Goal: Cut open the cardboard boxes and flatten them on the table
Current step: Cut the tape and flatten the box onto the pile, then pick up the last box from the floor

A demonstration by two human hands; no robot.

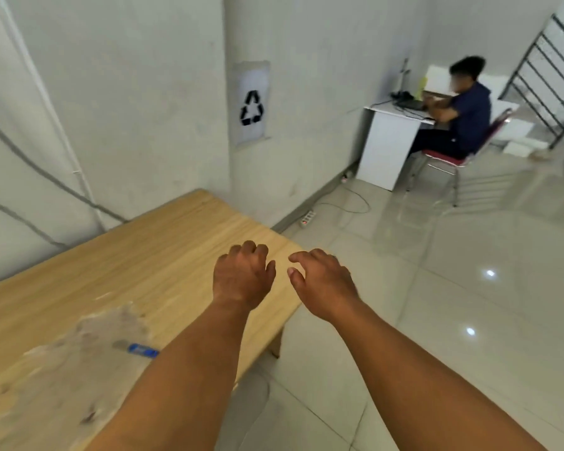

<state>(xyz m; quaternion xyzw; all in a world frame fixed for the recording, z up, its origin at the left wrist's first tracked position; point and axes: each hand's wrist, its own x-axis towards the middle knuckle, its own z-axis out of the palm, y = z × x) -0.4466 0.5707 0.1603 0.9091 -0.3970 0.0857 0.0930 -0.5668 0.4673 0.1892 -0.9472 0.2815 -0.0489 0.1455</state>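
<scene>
- Both hands are out in front of us, empty: our left hand (241, 276) hangs over the far right corner of the counter (163, 255) with fingers loosely curled, and our right hand (323, 284) is just beside it, past the counter's right edge and over the floor (437, 304), fingers spread and slightly bent.
- We see no cardboard box anywhere, so the task's own thing is out of view; we judge the hands are reaching or turning toward something off to the right.
- On the near part of the counter lies a blue-handled cutter (140, 349), close to our left forearm, resting by a crumpled clear plastic sheet (111, 323). It seems parked there so both hands are free.
- The counter's far side sits against the wall (127, 109); its right edge is open to bare tile, which gives us room to step and bring a box in.
- A seated person (463, 109) at a white desk (388, 148) is well apart, and a power strip (308, 218) with cable lies on the floor by the wall, worth avoiding.
</scene>
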